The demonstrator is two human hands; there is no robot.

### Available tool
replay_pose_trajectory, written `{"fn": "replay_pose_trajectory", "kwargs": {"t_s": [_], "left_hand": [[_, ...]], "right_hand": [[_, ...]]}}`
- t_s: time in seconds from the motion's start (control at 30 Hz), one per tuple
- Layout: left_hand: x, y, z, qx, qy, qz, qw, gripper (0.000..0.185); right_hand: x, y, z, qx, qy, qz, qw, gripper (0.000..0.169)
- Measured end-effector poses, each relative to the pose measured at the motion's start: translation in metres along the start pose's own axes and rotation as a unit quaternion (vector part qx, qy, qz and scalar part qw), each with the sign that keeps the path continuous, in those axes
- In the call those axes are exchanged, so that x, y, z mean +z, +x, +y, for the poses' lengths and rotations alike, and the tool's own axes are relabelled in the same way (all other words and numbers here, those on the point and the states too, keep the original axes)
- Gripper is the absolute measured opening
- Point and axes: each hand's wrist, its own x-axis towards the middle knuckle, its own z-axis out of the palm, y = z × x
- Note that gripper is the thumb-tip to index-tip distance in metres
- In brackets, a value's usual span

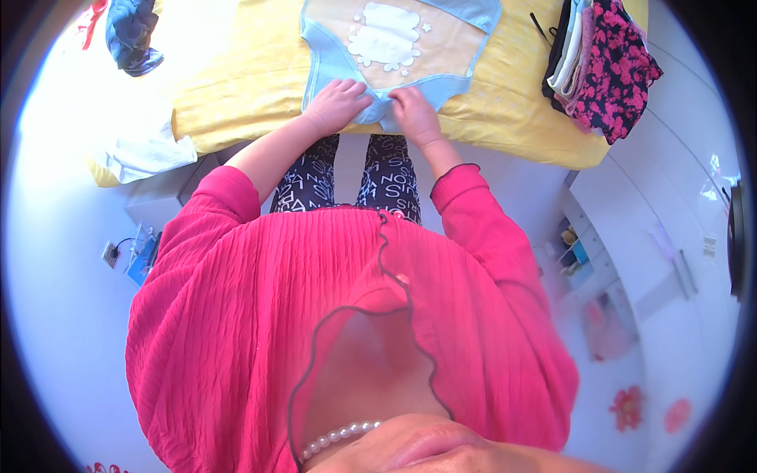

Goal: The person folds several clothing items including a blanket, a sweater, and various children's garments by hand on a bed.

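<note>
A light blue cloth garment (483, 23) with a peach middle panel and a white printed figure lies spread on a yellow bedsheet (236, 106). My left hand (338, 107) rests on its lower blue part, fingers pointing away from me. Whether those fingers grip the cloth or only press on it cannot be seen. Just to the right, my right hand (415, 116) has its thumb and fingertips pinched on the blue trim near the garment's lower middle. Between the hands the blue cloth is bunched, with its lower end near the bed's front edge.
On the bed's right is a stack of folded clothes (615, 71), with a black and pink floral piece outermost. A crumpled dark blue garment (131, 35) lies at far left. White cloth (151, 156) hangs over the left front edge. White cabinets (662, 195) stand at right.
</note>
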Motion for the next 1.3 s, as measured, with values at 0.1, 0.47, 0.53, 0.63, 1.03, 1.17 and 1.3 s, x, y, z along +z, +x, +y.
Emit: {"fn": "replay_pose_trajectory", "kwargs": {"t_s": [0.1, 0.47, 0.53, 0.63, 1.03, 1.17, 1.3], "left_hand": [[0.021, -0.023, -0.019, -0.087, 0.013, 0.103, 0.991, 0.044], [0.052, -0.059, -0.047, -0.072, 0.088, 0.118, 0.986, 0.052], [0.051, -0.057, -0.052, -0.063, 0.066, 0.135, 0.987, 0.048], [0.047, -0.058, -0.054, -0.074, 0.028, 0.145, 0.986, 0.042], [-0.054, -0.055, -0.065, -0.132, -0.342, -0.046, 0.929, 0.027], [-0.107, 0.012, -0.123, -0.145, -0.357, 0.053, 0.921, 0.026], [-0.128, 0.076, -0.174, -0.188, -0.317, 0.121, 0.922, 0.032]], "right_hand": [[0.016, -0.006, -0.001, -0.075, -0.028, -0.025, 0.996, 0.027], [0.016, -0.047, 0.032, -0.138, -0.325, -0.01, 0.935, 0.055], [0.015, -0.043, 0.037, -0.138, -0.311, -0.017, 0.94, 0.053], [0.012, -0.041, 0.045, -0.147, -0.273, -0.007, 0.951, 0.047], [-0.083, -0.03, 0.012, 0.096, 0.043, -0.18, 0.978, 0.035], [-0.134, 0.047, 0.048, 0.045, 0.041, -0.053, 0.997, 0.033], [-0.162, 0.132, 0.061, 0.024, -0.06, 0.004, 0.998, 0.036]]}}
